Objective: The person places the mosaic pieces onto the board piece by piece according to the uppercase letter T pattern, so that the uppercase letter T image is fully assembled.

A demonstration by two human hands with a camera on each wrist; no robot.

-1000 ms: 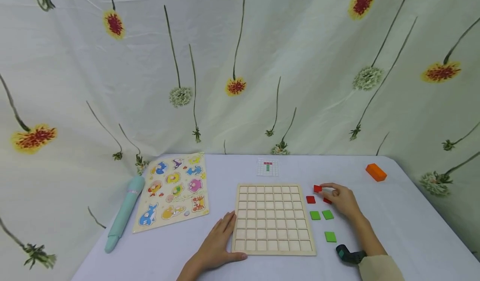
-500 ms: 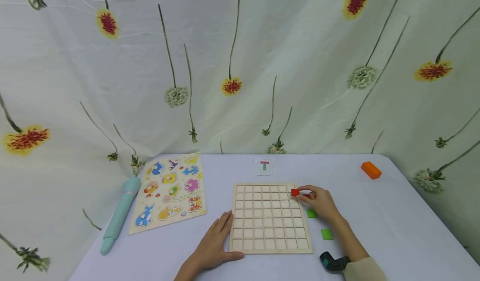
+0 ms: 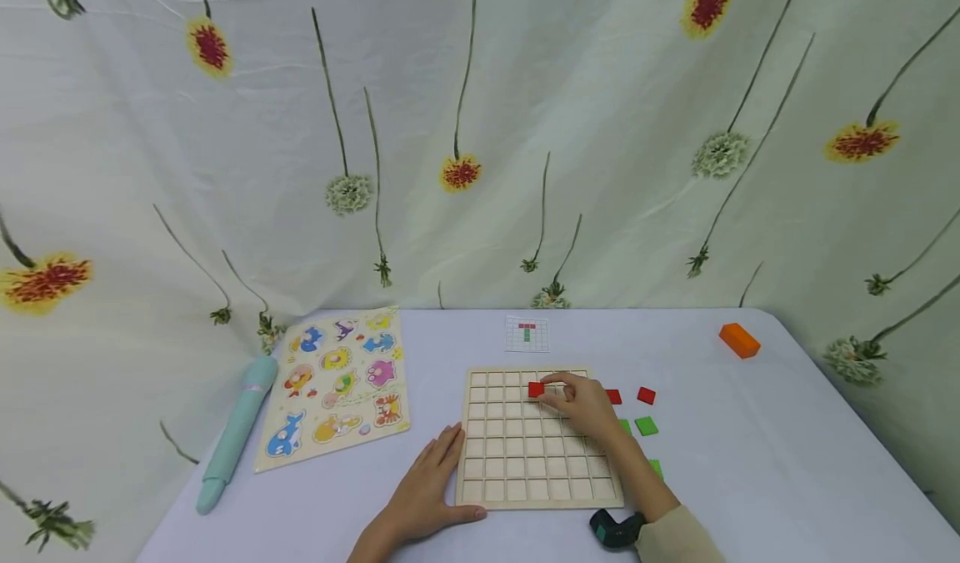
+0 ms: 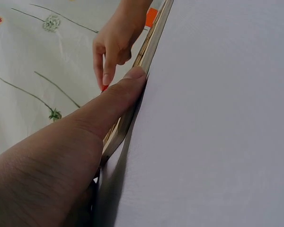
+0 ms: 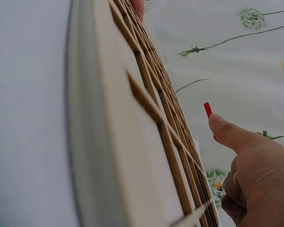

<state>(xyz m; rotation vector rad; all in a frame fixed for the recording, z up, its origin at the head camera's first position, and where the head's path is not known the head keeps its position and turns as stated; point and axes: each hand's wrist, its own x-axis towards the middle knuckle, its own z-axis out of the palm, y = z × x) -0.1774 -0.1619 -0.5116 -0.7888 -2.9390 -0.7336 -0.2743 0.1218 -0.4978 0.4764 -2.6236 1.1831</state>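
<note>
Between thumb and fingers my right hand (image 3: pixel 588 409) pinches a red square tile (image 3: pixel 536 389), held over the upper middle cells of a wooden grid board (image 3: pixel 513 446). The right wrist view shows that red tile (image 5: pixel 208 109) edge-on at the fingertips, apart from the board. My left hand (image 3: pixel 427 484) lies at the board's lower left corner, fingers along its left side and thumb at the front edge. Right of the board lie two more red tiles (image 3: pixel 646 395) and several green tiles (image 3: pixel 647 426), partly hidden by the right forearm.
A small printed grid card (image 3: pixel 527 334) with a red and green T lies behind the board. To the left are an animal puzzle board (image 3: pixel 337 388) and a teal stick-like object (image 3: pixel 238 434). An orange block (image 3: pixel 739 340) sits at the back right.
My right hand has picked the red tile up from the right side and carried it left over the board. My left hand stays at the board's corner. The head view has shifted slightly.
</note>
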